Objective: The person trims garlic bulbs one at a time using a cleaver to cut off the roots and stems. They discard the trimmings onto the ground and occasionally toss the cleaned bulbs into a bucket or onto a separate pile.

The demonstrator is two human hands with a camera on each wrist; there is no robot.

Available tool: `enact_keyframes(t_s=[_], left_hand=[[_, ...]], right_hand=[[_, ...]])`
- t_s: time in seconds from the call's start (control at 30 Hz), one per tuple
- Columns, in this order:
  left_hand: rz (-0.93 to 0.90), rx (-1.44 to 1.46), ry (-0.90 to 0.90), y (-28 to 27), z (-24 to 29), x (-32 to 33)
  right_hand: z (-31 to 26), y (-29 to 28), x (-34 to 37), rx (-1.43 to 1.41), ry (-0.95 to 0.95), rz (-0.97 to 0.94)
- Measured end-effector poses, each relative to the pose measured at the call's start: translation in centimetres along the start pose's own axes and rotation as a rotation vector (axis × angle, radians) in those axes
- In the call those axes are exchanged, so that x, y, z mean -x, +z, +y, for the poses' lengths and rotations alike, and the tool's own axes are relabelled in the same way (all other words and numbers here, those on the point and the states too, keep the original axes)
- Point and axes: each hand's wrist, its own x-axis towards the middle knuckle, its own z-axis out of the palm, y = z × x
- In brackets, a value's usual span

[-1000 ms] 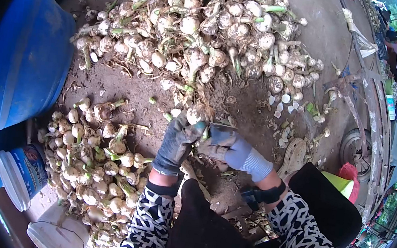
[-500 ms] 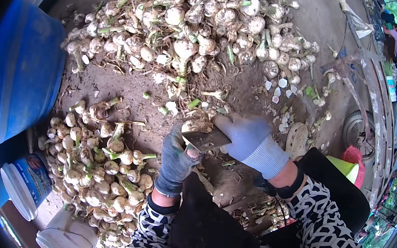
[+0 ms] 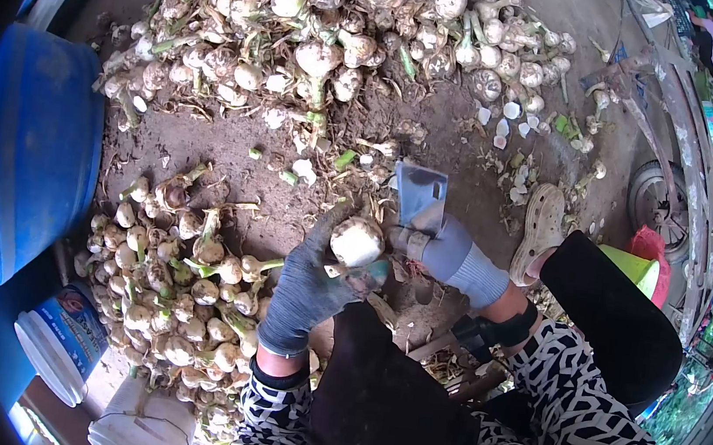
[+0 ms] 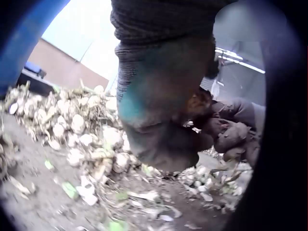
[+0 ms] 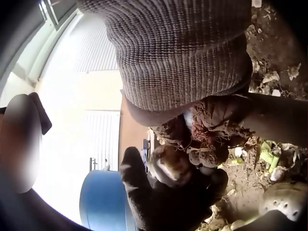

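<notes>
My left hand [image 3: 306, 283], in a dark grey glove, grips a garlic bulb [image 3: 357, 242] whose smooth white side faces up in the head view. Dirt clings to the bulb's upper edge. Close on its right, my right hand [image 3: 450, 252], in a pale glove, holds a knife with a broad metal blade [image 3: 421, 196] pointing away from me. The right wrist view has the bulb [image 5: 171, 166] between the left glove's thumb and fingers, beside the right hand's soiled fingers [image 5: 221, 115]. The left glove [image 4: 163, 106] hides the bulb in the left wrist view.
A large heap of untrimmed garlic [image 3: 306, 50] lies ahead, and a pile of short-stemmed bulbs [image 3: 182, 290] at left. A blue barrel [image 3: 39, 151] and white buckets [image 3: 145, 423] stand left. Cut scraps [image 3: 509, 121] litter the floor; a clog [image 3: 541, 226] is at right.
The knife has swung from across the bulb to its right, blade now pointing away. The bulb has turned in my left hand, bringing its white side up. The head view has shifted slightly.
</notes>
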Motion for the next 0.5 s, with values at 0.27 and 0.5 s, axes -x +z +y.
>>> enact_keyframes(t_s=[0.27,0.5], left_hand=[[-0.026,0.371,0.248,-0.5,-0.1,1.9],[0.797,-0.531,-0.188,-16.2,-0.9,11.7]], right_hand=[[4.8,-0.8,-1.7,0.983,-0.272,-0.006],[2.3,-2.6,-9.9,1.116,-0.028,0.059]])
